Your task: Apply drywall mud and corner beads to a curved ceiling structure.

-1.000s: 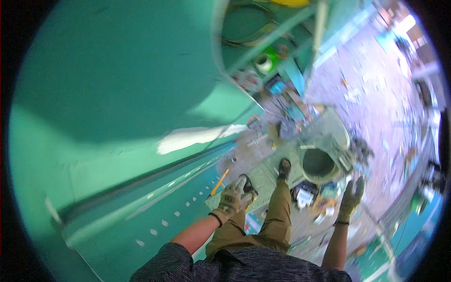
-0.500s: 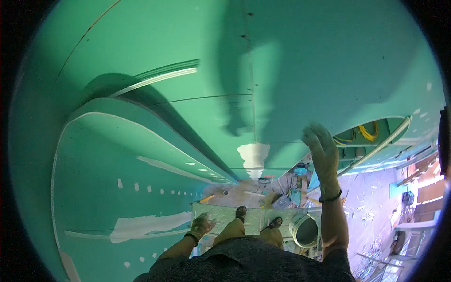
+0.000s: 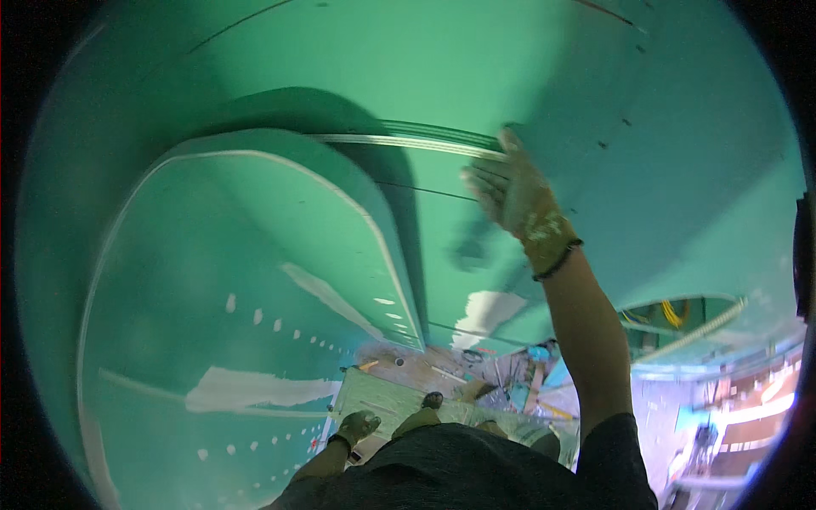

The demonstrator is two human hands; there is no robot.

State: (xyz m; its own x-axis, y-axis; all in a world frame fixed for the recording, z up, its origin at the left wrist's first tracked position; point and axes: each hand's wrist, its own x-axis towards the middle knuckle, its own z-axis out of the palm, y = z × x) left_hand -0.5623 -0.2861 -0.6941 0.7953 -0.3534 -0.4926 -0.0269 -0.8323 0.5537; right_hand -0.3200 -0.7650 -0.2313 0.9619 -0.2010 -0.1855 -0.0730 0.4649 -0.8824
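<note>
My right hand (image 3: 517, 197), in a dusty work glove, is raised at the free end of a long thin white perforated trim strip (image 3: 416, 144). Its thumb and fingers are apart around the strip's end; whether they touch it I cannot tell. The strip runs left to the edge of a curved green drywall partition (image 3: 255, 195) and throws a shadow on the green board wall (image 3: 425, 76). Low beside my body hangs my left hand (image 3: 359, 423), gloved too, its fingers loosely bent and nothing visible in it.
I stand on a pale narrow platform (image 3: 382, 393) above a cluttered floor with tools and debris. White filler patches (image 3: 246, 388) mark the boards. At right, a recessed opening (image 3: 693, 316) shows yellow cables (image 3: 674, 313). A window-bright area lies beyond.
My right hand has moved up and left from beside the recessed opening to the strip's end. My view has turned, and the bucket near my feet is now mostly hidden.
</note>
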